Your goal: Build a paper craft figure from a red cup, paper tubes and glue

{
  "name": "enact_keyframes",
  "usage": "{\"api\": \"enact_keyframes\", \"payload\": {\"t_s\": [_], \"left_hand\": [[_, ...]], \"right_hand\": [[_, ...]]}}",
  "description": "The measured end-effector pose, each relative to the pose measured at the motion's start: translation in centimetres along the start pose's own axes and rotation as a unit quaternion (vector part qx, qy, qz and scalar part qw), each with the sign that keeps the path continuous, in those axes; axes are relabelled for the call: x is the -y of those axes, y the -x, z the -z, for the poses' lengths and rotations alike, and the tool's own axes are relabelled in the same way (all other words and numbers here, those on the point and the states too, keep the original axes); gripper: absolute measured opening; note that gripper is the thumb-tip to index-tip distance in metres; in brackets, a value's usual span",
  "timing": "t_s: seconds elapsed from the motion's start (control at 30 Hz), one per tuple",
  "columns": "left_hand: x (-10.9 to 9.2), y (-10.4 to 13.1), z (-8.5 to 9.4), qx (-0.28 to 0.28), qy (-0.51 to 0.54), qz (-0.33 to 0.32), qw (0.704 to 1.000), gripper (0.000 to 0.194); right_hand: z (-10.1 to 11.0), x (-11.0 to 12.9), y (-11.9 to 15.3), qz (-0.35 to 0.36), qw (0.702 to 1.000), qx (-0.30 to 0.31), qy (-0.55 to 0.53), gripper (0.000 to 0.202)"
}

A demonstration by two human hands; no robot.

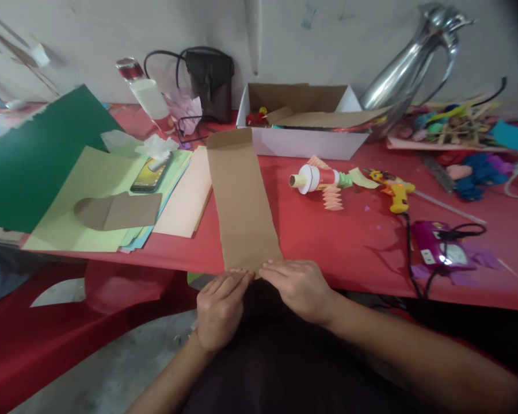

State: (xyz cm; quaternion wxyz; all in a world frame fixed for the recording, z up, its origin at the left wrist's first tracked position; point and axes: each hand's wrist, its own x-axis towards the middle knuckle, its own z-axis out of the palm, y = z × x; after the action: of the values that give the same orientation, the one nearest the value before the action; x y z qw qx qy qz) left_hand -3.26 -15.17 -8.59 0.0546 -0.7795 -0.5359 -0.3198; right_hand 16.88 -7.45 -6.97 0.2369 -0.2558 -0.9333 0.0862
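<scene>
Fingers (231,282) of both hands on the near end of a long brown cardboard strip (240,198)

Left hand (219,315): at the strip's near left corner, knuckles bent. Right hand (308,294): at the near right corner, fingers reaching inward. Fingers of each hand drawn together side by side over the near end, the two sets of tips close to each other. Thumbs hidden; whether the cardboard is pinched cannot be told.

Strip: centre of frame, running away from the fingers, long axis upward with a slight lean to the upper left. Near end at the front edge of the red worktop (311,241); far end by the left front corner of a white-sided open cardboard box (306,144). Neither hand clearly nearer.

Left of strip: cream paper sheets (183,201), close beside it. Right of strip, apart: white-and-red paper tube model (314,179) with folded paper limbs; farther right, yellow glue gun (399,194).
</scene>
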Motion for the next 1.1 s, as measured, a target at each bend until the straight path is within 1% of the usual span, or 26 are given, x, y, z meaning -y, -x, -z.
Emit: {"api": "enact_keyframes", "payload": {"t_s": [0.13,0.2,0.27,0.33,0.37,0.43,0.47,0.53,0.6,0.67,0.73,0.83,0.87,0.9,0.93,0.97,1.0,1.03,1.1], "left_hand": [[0.4,0.3,0.3,0.023,0.008,-0.016,1.000,0.033],[0.6,0.5,0.3,0.013,0.006,-0.033,0.999,0.034],[0.7,0.4,0.3,-0.004,0.007,-0.031,0.999,0.033],[1.0,-0.2,0.4,-0.005,0.015,0.009,1.000,0.028],[1.2,-0.8,0.5,0.008,0.024,0.043,0.999,0.026],[1.7,-2.1,0.7,0.062,0.063,0.132,0.987,0.023],[2.1,-2.9,0.8,0.100,0.094,0.182,0.974,0.022],[2.9,-4.6,1.1,0.167,0.167,0.274,0.932,0.021],[3.7,-5.9,1.2,0.215,0.237,0.334,0.887,0.022],[4.4,-6.9,1.1,0.241,0.289,0.376,0.847,0.024],[4.9,-7.7,0.9,0.253,0.329,0.417,0.809,0.026],[5.5,-9.0,0.7,0.274,0.385,0.466,0.748,0.026],[5.7,-9.4,0.6,0.283,0.398,0.476,0.731,0.026],[5.9,-9.9,0.5,0.294,0.408,0.483,0.717,0.026],[6.0,-10.3,0.5,0.303,0.414,0.488,0.707,0.025],[6.2,-10.6,0.4,0.310,0.418,0.489,0.700,0.024],[6.3,-10.9,0.4,0.316,0.419,0.490,0.696,0.024],[6.4,-11.1,0.5,0.318,0.419,0.490,0.695,0.024],[6.5,-11.0,0.8,0.304,0.425,0.480,0.704,0.028]], "right_hand": [[0.2,-0.9,1.4,0.063,0.998,-0.010,0.027,0.033],[0.2,-1.1,1.9,0.072,0.997,-0.022,0.035,0.034],[0.3,-1.1,1.7,0.030,0.999,-0.016,0.007,0.033],[0.6,-1.2,0.8,-0.053,0.997,0.009,-0.047,0.030],[0.8,-1.4,0.2,-0.099,0.992,0.024,-0.077,0.029],[1.3,-2.2,-1.5,-0.183,0.972,0.053,-0.137,0.024],[1.5,-2.7,-2.5,-0.217,0.958,0.078,-0.172,0.021],[1.9,-3.9,-4.4,-0.263,0.921,0.149,-0.245,0.015],[2.1,-5.1,-6.1,-0.277,0.886,0.217,-0.302,0.012],[2.2,-5.9,-7.2,-0.277,0.867,0.248,-0.331,0.011],[2.3,-6.3,-7.7,-0.277,0.863,0.248,-0.343,0.013],[2.6,-6.1,-7.2,-0.263,0.859,0.232,-0.373,0.019],[2.6,-6.0,-6.8,-0.244,0.858,0.224,-0.392,0.030],[2.6,-5.9,-6.4,-0.223,0.858,0.212,-0.411,0.045],[2.5,-5.8,-6.0,-0.202,0.860,0.194,-0.427,0.058],[2.3,-5.7,-5.5,-0.186,0.865,0.170,-0.435,0.065],[2.0,-5.7,-5.1,-0.179,0.874,0.144,-0.428,0.061],[1.7,-5.7,-4.9,-0.185,0.885,0.119,-0.409,0.051],[1.1,-5.9,-4.6,-0.209,0.900,0.083,-0.374,0.034]]}}
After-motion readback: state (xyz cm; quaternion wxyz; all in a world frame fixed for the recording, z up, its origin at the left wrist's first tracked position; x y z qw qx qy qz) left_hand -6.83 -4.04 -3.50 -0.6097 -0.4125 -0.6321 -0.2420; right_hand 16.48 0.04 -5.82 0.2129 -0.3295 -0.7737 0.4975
